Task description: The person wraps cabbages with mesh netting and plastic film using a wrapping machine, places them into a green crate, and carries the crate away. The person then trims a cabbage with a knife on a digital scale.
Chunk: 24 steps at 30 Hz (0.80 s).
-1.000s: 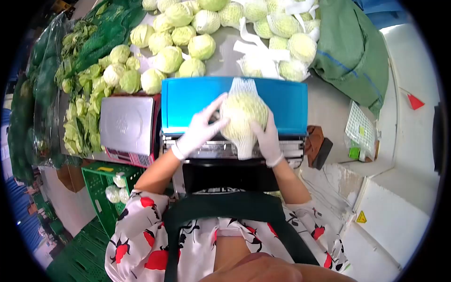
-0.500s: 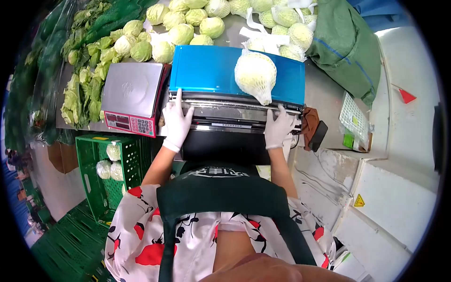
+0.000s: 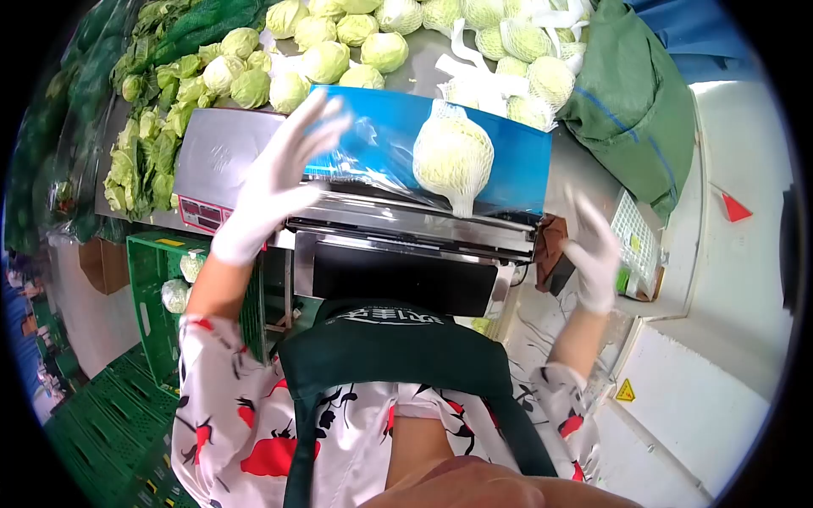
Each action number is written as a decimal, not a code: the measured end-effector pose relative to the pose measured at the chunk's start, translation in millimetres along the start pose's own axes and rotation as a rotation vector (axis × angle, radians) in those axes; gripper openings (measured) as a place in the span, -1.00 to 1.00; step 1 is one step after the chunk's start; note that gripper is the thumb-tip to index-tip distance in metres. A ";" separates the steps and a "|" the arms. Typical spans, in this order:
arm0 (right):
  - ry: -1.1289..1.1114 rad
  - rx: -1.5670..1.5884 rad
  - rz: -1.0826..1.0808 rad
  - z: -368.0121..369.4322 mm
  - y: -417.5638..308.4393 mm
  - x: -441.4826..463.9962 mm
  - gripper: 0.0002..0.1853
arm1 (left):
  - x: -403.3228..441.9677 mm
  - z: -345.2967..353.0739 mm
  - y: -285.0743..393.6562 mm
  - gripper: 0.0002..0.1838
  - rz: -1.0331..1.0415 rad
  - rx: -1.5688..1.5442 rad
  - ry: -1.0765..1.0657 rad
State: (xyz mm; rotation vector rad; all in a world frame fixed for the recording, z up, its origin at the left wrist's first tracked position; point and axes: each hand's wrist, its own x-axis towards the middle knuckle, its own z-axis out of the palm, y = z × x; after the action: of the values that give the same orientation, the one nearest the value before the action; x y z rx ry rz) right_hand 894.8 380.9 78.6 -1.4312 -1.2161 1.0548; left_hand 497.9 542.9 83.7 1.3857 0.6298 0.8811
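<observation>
A round pale cabbage [image 3: 453, 161] in a white foam net rests on the blue top [image 3: 521, 152] of a wrapping machine, its net tail pointing toward me. Clear wrinkled film [image 3: 370, 154] shines on the blue surface left of it. My gloved left hand [image 3: 275, 173] is raised over the machine's left end and the scale, fingers spread, with nothing visible in it. Off the machine's right end, my gloved right hand [image 3: 593, 254] hangs in the air, its thumb and fingers apart and smeared by motion. The machine's black plate [image 3: 398, 279] lies nearest me.
A scale [image 3: 220, 140] stands left of the machine, partly behind my left arm. Bare cabbages [image 3: 326, 61] and netted ones [image 3: 550, 80] lie behind. A green sack [image 3: 622, 102] sits at the right. Below left, a green crate [image 3: 157, 296] holds wrapped cabbages.
Both hands have left the machine's front bar: the left rose up and leftward, the right moved out to the right. Wrinkled film now shows on the blue top beside the cabbage.
</observation>
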 end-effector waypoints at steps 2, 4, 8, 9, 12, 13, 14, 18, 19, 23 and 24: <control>-0.118 -0.320 -0.119 29.5 24.9 77.2 0.05 | 51.0 -1.7 -57.1 0.32 0.055 0.326 -0.130; -0.285 -0.561 -0.224 53.7 91.4 107.9 0.35 | 81.9 11.7 -116.3 0.46 0.133 0.686 -0.295; -0.239 -0.547 -0.207 80.5 121.9 137.1 0.39 | 103.6 37.0 -144.0 0.41 0.001 0.644 -0.374; -0.241 -0.416 -0.168 84.0 126.5 135.0 0.36 | 102.6 35.2 -145.2 0.40 0.007 0.610 -0.353; -0.262 -0.179 -0.101 95.1 116.3 113.8 0.24 | 82.7 31.0 -141.3 0.30 -0.090 0.506 -0.353; -0.292 -0.211 -0.091 98.8 104.2 99.8 0.15 | 70.1 31.0 -137.3 0.26 -0.141 0.473 -0.359; -0.281 -0.038 0.012 105.4 102.7 84.1 0.10 | 53.5 34.1 -126.6 0.11 -0.311 0.383 -0.338; -0.300 -0.086 0.114 118.3 68.9 12.2 0.03 | -27.4 53.1 -92.1 -0.10 -0.439 0.025 -0.272; -0.332 -0.104 0.162 121.1 64.9 -9.6 0.05 | -49.4 56.9 -85.3 -0.09 -0.548 -0.076 -0.270; -0.540 -0.274 0.501 135.5 49.7 -90.5 0.07 | -125.5 59.1 -92.1 0.01 -0.758 -0.039 -0.470; -0.548 -0.248 0.581 142.4 61.0 -97.1 0.05 | -134.5 55.9 -105.8 0.03 -0.814 -0.033 -0.479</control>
State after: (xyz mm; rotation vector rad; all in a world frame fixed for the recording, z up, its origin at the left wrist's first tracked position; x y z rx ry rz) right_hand 753.4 299.3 -3.6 -1.8150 -1.3744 1.8347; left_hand 486.4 404.0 -30.2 1.0991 0.7106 -0.0899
